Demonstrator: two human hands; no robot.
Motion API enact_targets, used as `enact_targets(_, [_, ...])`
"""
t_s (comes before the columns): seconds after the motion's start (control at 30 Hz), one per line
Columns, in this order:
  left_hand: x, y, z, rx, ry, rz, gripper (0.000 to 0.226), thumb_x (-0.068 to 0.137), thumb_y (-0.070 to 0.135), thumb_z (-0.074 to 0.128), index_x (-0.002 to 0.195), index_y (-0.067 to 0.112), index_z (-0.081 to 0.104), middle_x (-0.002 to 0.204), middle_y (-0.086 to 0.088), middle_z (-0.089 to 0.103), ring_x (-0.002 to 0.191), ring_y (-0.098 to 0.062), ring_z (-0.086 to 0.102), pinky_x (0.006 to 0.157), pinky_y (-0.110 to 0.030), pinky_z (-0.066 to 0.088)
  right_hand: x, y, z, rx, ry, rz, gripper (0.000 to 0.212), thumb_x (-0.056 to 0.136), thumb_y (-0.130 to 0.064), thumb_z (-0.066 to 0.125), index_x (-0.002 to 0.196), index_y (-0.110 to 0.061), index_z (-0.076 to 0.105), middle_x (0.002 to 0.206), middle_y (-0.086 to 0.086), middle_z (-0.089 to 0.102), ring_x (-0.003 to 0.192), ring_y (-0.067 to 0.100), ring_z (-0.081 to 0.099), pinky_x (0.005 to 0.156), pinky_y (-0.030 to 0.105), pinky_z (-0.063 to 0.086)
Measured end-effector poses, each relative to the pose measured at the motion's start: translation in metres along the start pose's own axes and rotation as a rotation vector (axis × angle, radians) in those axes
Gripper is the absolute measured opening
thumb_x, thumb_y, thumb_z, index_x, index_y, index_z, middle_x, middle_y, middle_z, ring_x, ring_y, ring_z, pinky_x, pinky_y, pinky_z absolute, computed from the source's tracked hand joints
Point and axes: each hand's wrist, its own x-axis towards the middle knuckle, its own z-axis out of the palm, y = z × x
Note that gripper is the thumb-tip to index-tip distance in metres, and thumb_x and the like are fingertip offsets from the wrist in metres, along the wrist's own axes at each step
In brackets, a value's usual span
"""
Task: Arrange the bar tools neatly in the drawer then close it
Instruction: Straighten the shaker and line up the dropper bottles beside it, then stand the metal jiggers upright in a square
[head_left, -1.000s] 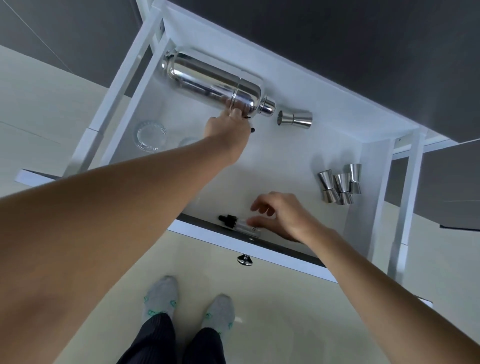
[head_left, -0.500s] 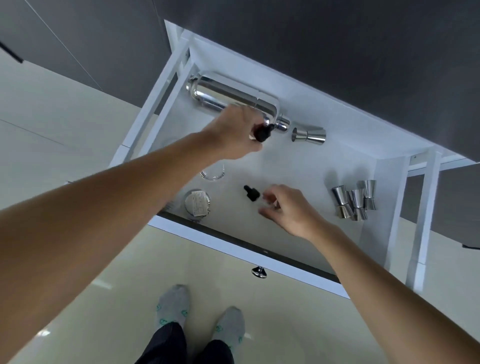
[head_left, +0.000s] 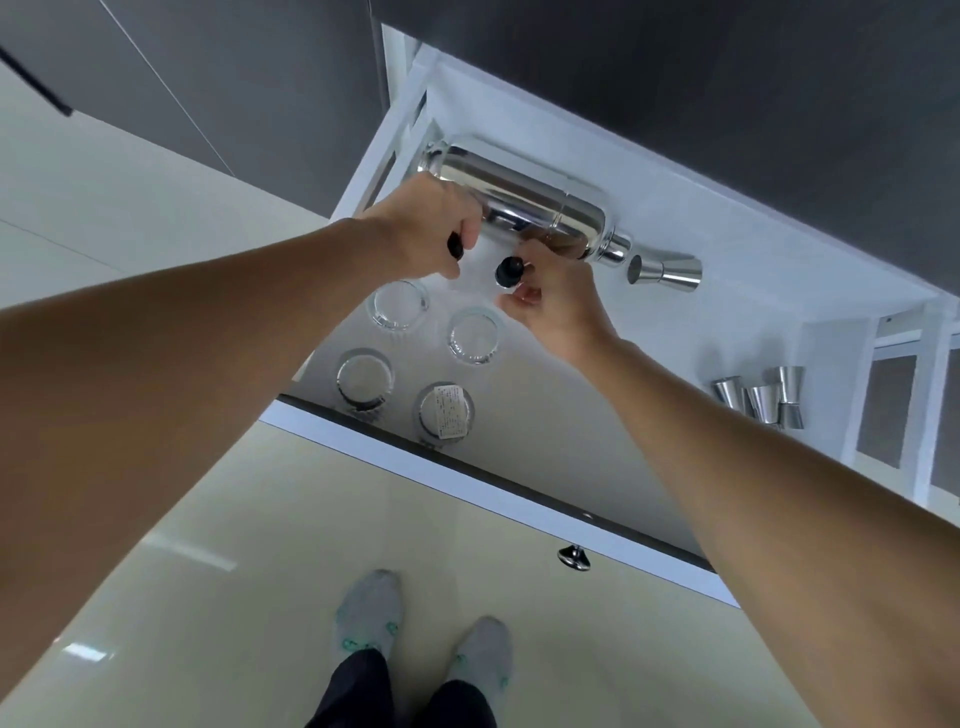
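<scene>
The white drawer (head_left: 571, 415) stands pulled out. A shiny cocktail shaker (head_left: 524, 205) lies along its back wall, with one steel jigger (head_left: 667, 270) lying at its cap end. My left hand (head_left: 426, 228) is closed on a black-capped dropper bottle (head_left: 455, 245) just in front of the shaker. My right hand (head_left: 558, 306) grips a second black-capped dropper bottle (head_left: 508, 270) right beside it. Several clear glasses (head_left: 397, 306) stand at the drawer's left front. Three steel jiggers (head_left: 763, 400) stand upright at the right side.
The drawer front (head_left: 467, 483) carries a small metal knob (head_left: 573, 557). Dark cabinet fronts (head_left: 675, 78) rise behind the drawer. My socked feet (head_left: 423, 623) stand on the pale glossy floor below.
Both hands have moved toward the back left of the drawer, each carrying a dropper bottle. My right hand lifted its bottle from the drawer floor. The view shifted, showing more glasses.
</scene>
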Motion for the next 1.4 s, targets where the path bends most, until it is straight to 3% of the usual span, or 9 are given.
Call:
enact_targets(0.13, [-0.001,0.009,-0.002,0.129,-0.012,0.084,0.030,0.076,0.003,0.074,0.103,0.011,0.067,0.115,-0.007,0.066,0.102,-0.027,0.060,0.087,-0.039,0.053,-0.002,0.001,0.002,-0.017,0.017,-0.004,0.033,0.077,-0.009,0.073,0.104,-0.006,0.055,0.093,0.020,0.068,0.070,0.030,0.059,0.071,0.023,0.050])
enact_targets(0.3, [-0.005,0.017,-0.002,0.169,-0.042,0.085,0.036,0.075,0.002,0.075,0.109,0.010,0.066,0.117,-0.009,0.066,0.103,-0.029,0.061,0.082,-0.033,0.049,-0.012,-0.001,-0.003,-0.008,-0.006,0.079,0.049,0.076,-0.018,0.077,0.116,-0.012,0.050,0.095,0.011,0.064,0.076,0.022,0.059,0.074,0.024,0.049])
enact_targets(0.43, [-0.012,0.028,-0.015,0.140,-0.119,-0.019,0.054,0.073,0.008,0.079,0.123,0.015,0.060,0.123,-0.008,0.060,0.092,-0.024,0.055,0.086,-0.037,0.052,-0.044,0.011,-0.025,0.006,0.004,0.154,0.043,0.079,-0.021,0.074,0.115,-0.012,0.051,0.099,0.010,0.066,0.078,0.023,0.063,0.076,0.027,0.052])
enact_targets(0.6, [-0.019,0.083,-0.024,0.235,0.125,0.085,0.045,0.078,0.011,0.066,0.122,0.014,0.058,0.118,-0.013,0.062,0.105,-0.031,0.058,0.088,-0.042,0.052,-0.098,0.054,-0.072,-0.154,0.291,0.275,0.010,0.084,-0.010,0.061,0.095,-0.009,0.062,0.082,0.013,0.072,0.078,0.030,0.067,0.074,0.034,0.053])
enact_targets(0.7, [-0.012,0.128,0.003,0.158,0.092,0.250,0.042,0.080,0.008,0.063,0.121,0.008,0.057,0.120,-0.016,0.057,0.107,-0.035,0.058,0.090,-0.042,0.050,-0.126,0.083,-0.105,-0.277,0.430,0.490,0.012,0.085,-0.009,0.054,0.093,-0.009,0.062,0.089,0.015,0.072,0.086,0.036,0.065,0.074,0.040,0.053])
enact_targets(0.83, [0.017,0.157,0.059,0.176,-0.086,0.305,0.055,0.084,0.008,0.062,0.136,0.004,0.044,0.138,-0.017,0.041,0.127,-0.034,0.043,0.105,-0.045,0.040,-0.159,0.112,-0.127,-0.404,0.239,0.703,0.029,0.083,-0.023,0.063,0.109,-0.010,0.063,0.112,0.019,0.062,0.105,0.038,0.057,0.084,0.038,0.049])
enact_targets(1.0, [0.063,0.172,0.105,0.283,-0.055,0.212,0.062,0.089,0.000,0.052,0.145,0.003,0.026,0.159,-0.018,0.012,0.146,-0.037,0.016,0.113,-0.046,0.030,-0.175,0.125,-0.120,-0.503,0.166,0.620,0.033,0.083,-0.036,0.066,0.104,-0.012,0.061,0.113,0.016,0.054,0.107,0.036,0.053,0.080,0.041,0.049])
enact_targets(1.23, [0.093,0.189,0.133,0.446,0.060,0.207,0.047,0.085,-0.001,0.058,0.129,0.005,0.044,0.129,-0.022,0.052,0.114,-0.042,0.056,0.087,-0.049,0.049,-0.164,0.124,-0.101,-0.691,0.050,0.482,0.013,0.087,-0.014,0.057,0.097,-0.009,0.064,0.105,0.014,0.064,0.093,0.034,0.065,0.063,0.032,0.041])
enact_targets(1.4, [0.058,0.190,0.141,0.418,-0.022,0.172,0.041,0.084,-0.004,0.053,0.124,0.004,0.048,0.122,-0.023,0.053,0.111,-0.044,0.056,0.084,-0.047,0.048,-0.169,0.125,-0.101,-0.566,-0.073,0.471,0.022,0.078,-0.008,0.067,0.098,-0.002,0.064,0.113,0.019,0.055,0.097,0.037,0.060,0.071,0.034,0.048])
